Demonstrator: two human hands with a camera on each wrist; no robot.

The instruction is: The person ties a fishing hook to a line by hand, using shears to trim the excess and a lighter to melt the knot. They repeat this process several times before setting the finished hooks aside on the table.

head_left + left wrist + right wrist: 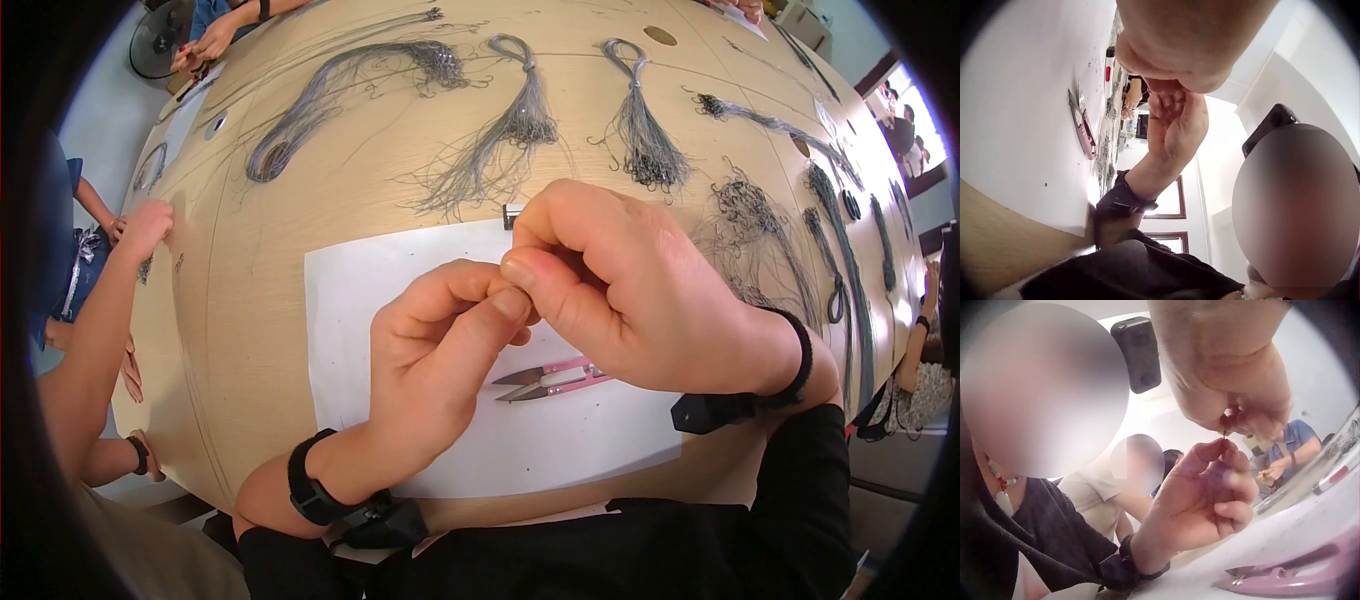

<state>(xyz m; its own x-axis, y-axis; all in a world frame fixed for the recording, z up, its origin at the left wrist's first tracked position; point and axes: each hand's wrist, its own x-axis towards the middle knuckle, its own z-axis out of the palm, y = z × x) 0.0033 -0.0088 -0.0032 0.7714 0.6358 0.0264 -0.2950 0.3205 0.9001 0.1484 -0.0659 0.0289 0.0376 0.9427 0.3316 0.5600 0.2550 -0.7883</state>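
Above the white sheet of paper (345, 285), my left hand (425, 355) and right hand (650, 290) meet fingertip to fingertip. Between them, the right wrist view shows a small thin dark piece (1225, 435), pinched by thumb and forefinger on each side. It is too small to tell what it is, and the fingertips cover most of it. Pink-handled thread snips (570, 376) lie on the paper just below the hands, blades pointing left. In the left wrist view the right hand (1175, 125) shows beyond the left one (1191, 44).
Bundles of thin clear line with small dark hooks (525, 120) lie across the wooden table (250, 230). More bundles (760, 220) spread to the right. A white marker with a red band (1335, 479) lies past the paper. Other people's arms (100, 320) are at the left.
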